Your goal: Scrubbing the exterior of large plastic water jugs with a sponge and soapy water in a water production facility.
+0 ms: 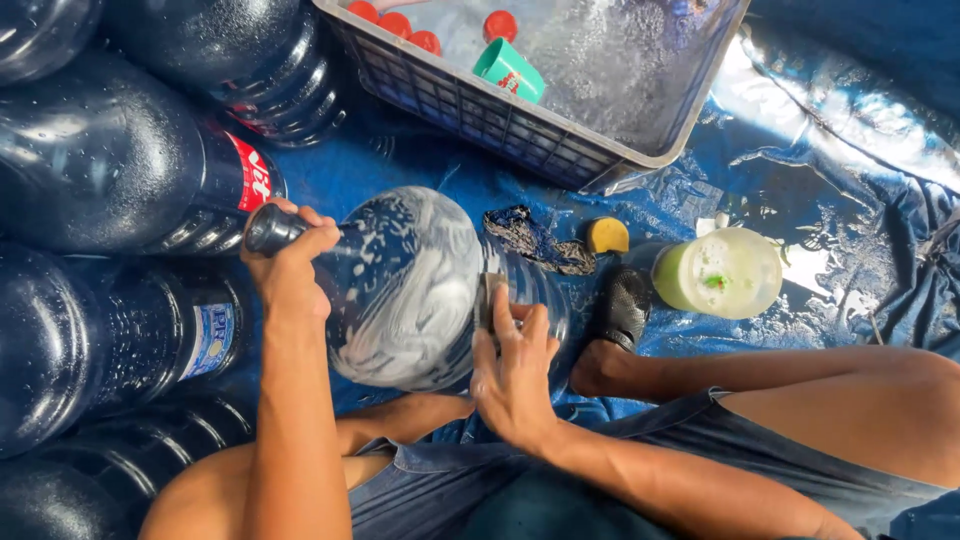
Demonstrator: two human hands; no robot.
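The whole left side of the frame is walled off by dark blue water jugs [110, 160] packed tight, touching one another. Across the top centre a grey crate [520, 130] blocks the way. The soapy jug [420, 290] fills the middle, between both hands. Open room lies on the wet blue tarp [830, 200] at the right, past a pale green tub [720, 272], a yellow sponge [607, 235] and a dark rag [535, 240]. Bare legs close off the bottom.
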